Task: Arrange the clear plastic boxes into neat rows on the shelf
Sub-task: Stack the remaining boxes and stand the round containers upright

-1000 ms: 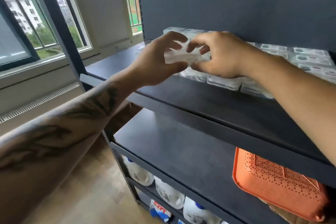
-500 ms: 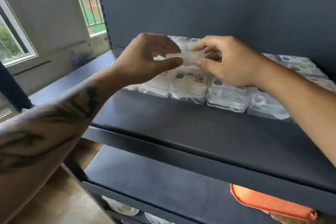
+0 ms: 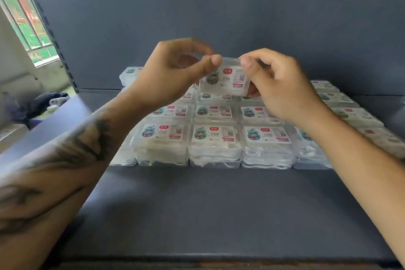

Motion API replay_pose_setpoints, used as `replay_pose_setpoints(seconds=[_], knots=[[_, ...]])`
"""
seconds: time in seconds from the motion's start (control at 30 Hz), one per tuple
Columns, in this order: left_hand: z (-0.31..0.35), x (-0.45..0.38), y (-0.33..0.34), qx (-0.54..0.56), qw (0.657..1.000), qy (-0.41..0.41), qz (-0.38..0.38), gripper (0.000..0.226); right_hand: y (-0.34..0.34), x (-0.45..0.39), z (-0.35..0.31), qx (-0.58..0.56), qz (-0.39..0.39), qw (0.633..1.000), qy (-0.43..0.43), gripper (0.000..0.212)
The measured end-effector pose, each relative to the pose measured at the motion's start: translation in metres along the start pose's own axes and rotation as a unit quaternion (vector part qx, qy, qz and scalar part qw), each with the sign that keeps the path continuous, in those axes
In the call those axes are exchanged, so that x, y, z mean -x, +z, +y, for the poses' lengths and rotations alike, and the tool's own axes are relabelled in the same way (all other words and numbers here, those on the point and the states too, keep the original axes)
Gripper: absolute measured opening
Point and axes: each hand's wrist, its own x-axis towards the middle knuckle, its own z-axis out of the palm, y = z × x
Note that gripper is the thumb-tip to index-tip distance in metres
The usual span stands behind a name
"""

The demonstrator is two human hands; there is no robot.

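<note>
Held box: you hold one clear plastic box (image 3: 224, 80) in the air between your two hands, above the rows of boxes (image 3: 215, 136) on the shelf (image 3: 208, 208). Its label side faces you, and the box is tilted a little.
Left hand: your left hand (image 3: 168, 79) pinches the upper left corner of the held box — the thumb lies in front and the curled fingers go behind it.
Right hand: your right hand (image 3: 282, 87) grips the right end of the held box, with the thumb at the upper right corner and the other fingers curled around the side.
Rows of boxes: they stand side by side and touching, in several lines going back from the held box toward the dark back panel (image 3: 219, 13). The front line looks stacked in two layers; further back I cannot tell.
Shelf: the dark surface in front of the rows, below the held box, carries only your forearms above it.
Window: the window (image 3: 26, 17) is far to the left of the held box, behind the shelf upright — the view there is blurred.
</note>
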Motion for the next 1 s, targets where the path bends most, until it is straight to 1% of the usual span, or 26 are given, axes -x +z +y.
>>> replay_pose_setpoints(seconds=[0.1, 0.2, 0.37, 0.4, 0.5, 0.57, 0.67, 0.73, 0.9, 1.0], knots=[[-0.007, 0.000, 0.003, 0.019, 0.999, -0.007, -0.028, 0.023, 0.001, 0.003, 0.005, -0.009, 0.008, 1.000, 0.023, 0.028], [-0.007, 0.007, 0.002, 0.015, 0.999, -0.006, -0.029, 0.026, 0.002, 0.010, 0.005, -0.010, -0.005, 1.000, 0.013, 0.030], [-0.010, 0.020, -0.002, 0.009, 1.000, 0.005, -0.019, 0.027, 0.005, 0.021, 0.002, -0.004, -0.025, 1.000, -0.018, 0.022], [-0.011, 0.021, -0.003, 0.011, 1.000, 0.004, -0.013, 0.026, 0.006, 0.023, 0.002, -0.002, -0.029, 0.999, -0.023, 0.030], [-0.011, 0.025, -0.004, 0.020, 1.000, 0.002, -0.003, 0.026, 0.008, 0.030, 0.001, 0.030, -0.028, 0.997, -0.061, 0.064], [-0.010, 0.026, -0.003, 0.020, 1.000, 0.000, 0.002, 0.025, 0.008, 0.034, -0.003, 0.068, -0.023, 0.993, -0.097, 0.074], [-0.008, 0.026, -0.002, 0.036, 0.999, 0.002, 0.010, 0.021, 0.005, 0.035, -0.005, 0.114, -0.018, 0.981, -0.154, 0.067], [-0.007, 0.026, -0.001, 0.045, 0.999, 0.004, 0.011, 0.020, 0.004, 0.034, -0.005, 0.142, -0.013, 0.975, -0.168, 0.061], [-0.010, 0.019, 0.004, 0.047, 0.999, -0.009, 0.009, 0.018, 0.007, 0.032, -0.003, 0.173, -0.006, 0.972, -0.161, 0.057], [-0.011, 0.010, 0.005, 0.037, 0.999, -0.010, -0.008, 0.018, 0.007, 0.033, -0.002, 0.179, -0.005, 0.971, -0.156, 0.055]])
